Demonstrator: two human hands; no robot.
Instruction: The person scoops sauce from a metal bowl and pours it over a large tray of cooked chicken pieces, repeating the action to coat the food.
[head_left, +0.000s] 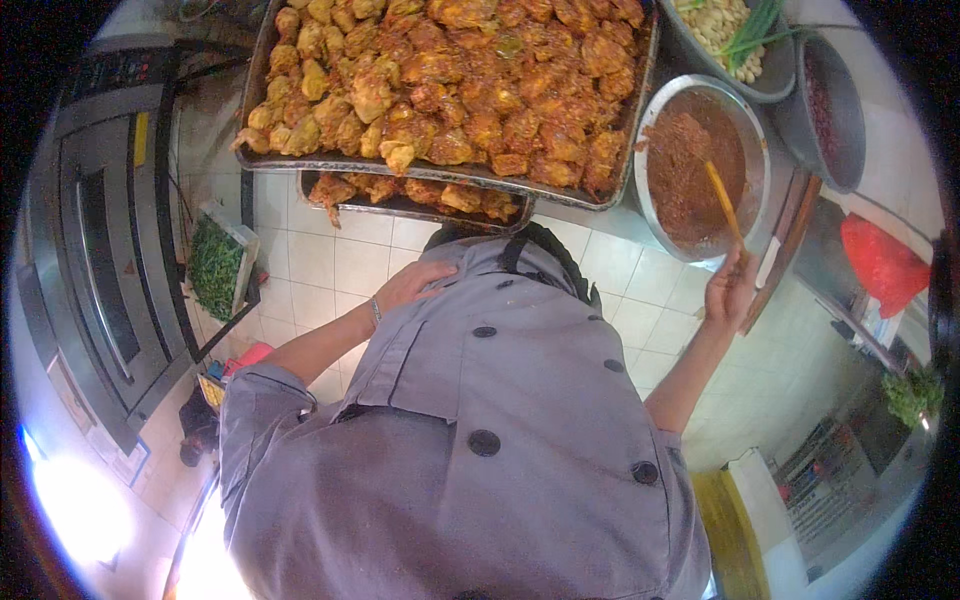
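My right hand (729, 289) grips the end of a yellowish handle (724, 196), whose other end is sunk in thick reddish-brown paste (679, 146). That paste fills part of a round metal bowl (757, 127) just beyond the hand. My left hand (416, 281) rests flat against the front of my grey chef's jacket at the waist, holding nothing. Ahead of me lies a large metal tray (435, 174) heaped with chicken pieces (480, 90). The pieces on its right carry a red sauce; those at the left edge look paler and less coated.
A second tray (517, 221) of sauced chicken sits lower, under the large one. Beyond the bowl stand a grey tub (784, 79) of pale cloves and green stalks, and another tub (855, 142) with dark red contents. Leafy greens (217, 266) and an oven (97, 225) are at left.
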